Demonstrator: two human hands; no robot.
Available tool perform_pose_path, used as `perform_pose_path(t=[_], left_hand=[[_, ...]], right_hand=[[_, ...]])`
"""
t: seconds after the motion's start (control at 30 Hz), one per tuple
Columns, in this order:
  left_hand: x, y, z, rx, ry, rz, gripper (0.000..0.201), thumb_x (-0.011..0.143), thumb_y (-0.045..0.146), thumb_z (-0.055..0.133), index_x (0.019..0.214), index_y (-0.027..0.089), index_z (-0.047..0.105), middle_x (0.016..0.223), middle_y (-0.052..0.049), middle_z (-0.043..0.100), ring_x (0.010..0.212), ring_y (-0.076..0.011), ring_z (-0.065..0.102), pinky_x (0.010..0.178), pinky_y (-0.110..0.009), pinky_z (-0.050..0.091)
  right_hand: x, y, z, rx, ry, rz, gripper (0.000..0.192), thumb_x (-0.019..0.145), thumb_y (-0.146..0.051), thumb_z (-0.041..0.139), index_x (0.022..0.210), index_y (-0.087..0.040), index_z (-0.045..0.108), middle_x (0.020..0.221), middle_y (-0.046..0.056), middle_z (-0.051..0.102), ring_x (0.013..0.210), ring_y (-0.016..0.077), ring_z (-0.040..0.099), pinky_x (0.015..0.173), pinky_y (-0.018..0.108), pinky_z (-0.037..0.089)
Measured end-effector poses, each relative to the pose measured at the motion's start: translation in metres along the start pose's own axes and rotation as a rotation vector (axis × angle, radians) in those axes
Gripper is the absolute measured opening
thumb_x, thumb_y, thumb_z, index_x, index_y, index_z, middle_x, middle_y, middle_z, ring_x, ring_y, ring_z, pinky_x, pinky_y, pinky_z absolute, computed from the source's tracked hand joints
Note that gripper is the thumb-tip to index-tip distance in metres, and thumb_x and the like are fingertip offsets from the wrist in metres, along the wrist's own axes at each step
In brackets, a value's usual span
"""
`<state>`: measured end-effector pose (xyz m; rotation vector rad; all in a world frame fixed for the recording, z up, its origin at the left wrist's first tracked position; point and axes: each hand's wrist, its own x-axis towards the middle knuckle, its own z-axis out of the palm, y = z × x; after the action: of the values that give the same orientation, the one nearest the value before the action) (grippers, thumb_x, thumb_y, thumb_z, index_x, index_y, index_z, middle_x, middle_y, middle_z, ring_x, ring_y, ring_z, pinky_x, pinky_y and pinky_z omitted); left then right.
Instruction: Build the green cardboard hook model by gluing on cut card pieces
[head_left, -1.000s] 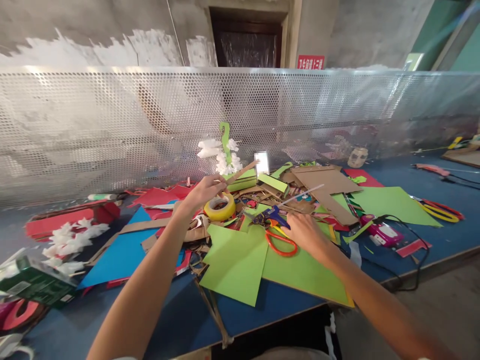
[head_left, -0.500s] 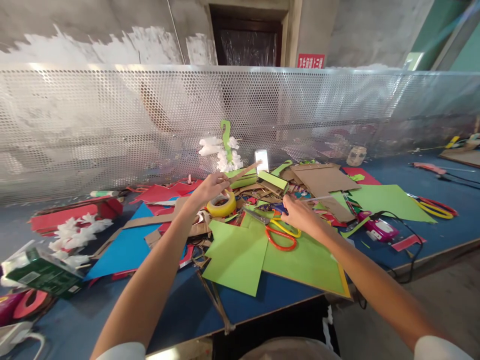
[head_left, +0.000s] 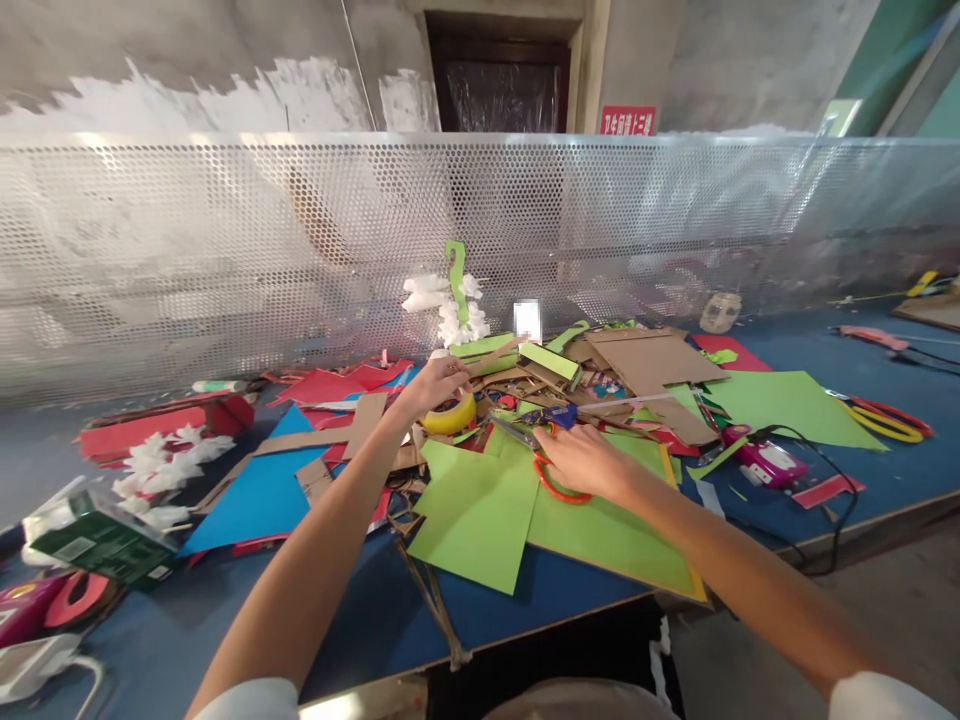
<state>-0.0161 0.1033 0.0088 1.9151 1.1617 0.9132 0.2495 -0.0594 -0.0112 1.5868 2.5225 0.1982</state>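
Our left hand [head_left: 439, 383] pinches a cardboard strip [head_left: 491, 354] over the yellow tape roll [head_left: 450, 417]; right hand [head_left: 581, 462] closes onto the orange scissors [head_left: 551, 478] (on green paper [head_left: 480, 515], mid worktop). No cut made yet, strip still whole.

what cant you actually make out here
Head view:
- Scissors: the right hand covers most of the orange handles; whether fingers pass through a loop is unclear.
- Yellow tape roll: partly hidden behind the left hand.
- Cardboard strip in the left hand: its lower end is hidden by the fingers.
- Red wall sign: lettering too small.
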Motion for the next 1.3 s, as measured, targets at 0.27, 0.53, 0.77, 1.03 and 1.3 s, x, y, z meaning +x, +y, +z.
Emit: perform_pose_path(t=[0.27, 0.53, 0.77, 1.03, 1.3], left_hand=[[0.003, 0.002, -0.009, -0.084, 0.188, 0.102, 0.028, 0.077, 0.046, 0.068, 0.079, 0.02, 0.058, 0.07, -0.004, 0.072, 0.055, -0.0149, 0.063, 0.056, -0.026, 0.048], [0.0, 0.009, -0.022, -0.202, 0.317, 0.029, 0.025, 0.077, 0.041, 0.067, 0.079, 0.02, 0.055, 0.076, -0.005, 0.074, 0.055, -0.013, 0.06, 0.055, -0.025, 0.047], [-0.005, 0.026, -0.022, -0.232, 0.366, 0.051, 0.018, 0.077, 0.036, 0.063, 0.075, 0.02, 0.054, 0.069, -0.004, 0.07, 0.053, -0.0117, 0.056, 0.052, -0.024, 0.044], [-0.007, 0.04, -0.006, -0.229, 0.248, 0.138, 0.025, 0.079, 0.041, 0.069, 0.081, 0.021, 0.054, 0.071, -0.003, 0.07, 0.055, -0.0123, 0.058, 0.055, -0.025, 0.046], [-0.008, 0.043, 0.007, -0.31, 0.171, 0.129, 0.029, 0.078, 0.045, 0.072, 0.081, 0.02, 0.058, 0.068, -0.003, 0.069, 0.056, -0.0131, 0.059, 0.055, -0.027, 0.045]], right_hand=[[0.017, 0.03, -0.015, 0.267, -0.08, -0.064, 0.021, 0.104, -0.025, 0.048, 0.114, -0.015, 0.063, 0.099, 0.017, 0.077, 0.082, 0.0294, 0.073, 0.069, 0.033, 0.045], [0.035, 0.041, -0.015, 1.041, -0.028, -0.338, 0.026, 0.099, -0.038, 0.06, 0.114, -0.017, 0.058, 0.085, 0.001, 0.064, 0.071, 0.015, 0.056, 0.066, 0.027, 0.045], [0.045, 0.038, -0.01, 1.38, -0.004, -0.148, 0.068, 0.087, -0.045, 0.076, 0.143, -0.015, 0.053, 0.108, 0.01, 0.07, 0.075, 0.0163, 0.066, 0.061, 0.028, 0.054], [0.031, 0.049, -0.014, 1.377, 0.181, -0.125, 0.067, 0.085, -0.053, 0.078, 0.137, -0.017, 0.057, 0.114, 0.011, 0.067, 0.101, 0.0216, 0.066, 0.084, 0.033, 0.056], [0.027, 0.055, -0.008, 1.231, 0.159, -0.127, 0.081, 0.086, -0.069, 0.07, 0.144, -0.016, 0.051, 0.086, -0.001, 0.053, 0.07, 0.0137, 0.047, 0.063, 0.026, 0.04]])
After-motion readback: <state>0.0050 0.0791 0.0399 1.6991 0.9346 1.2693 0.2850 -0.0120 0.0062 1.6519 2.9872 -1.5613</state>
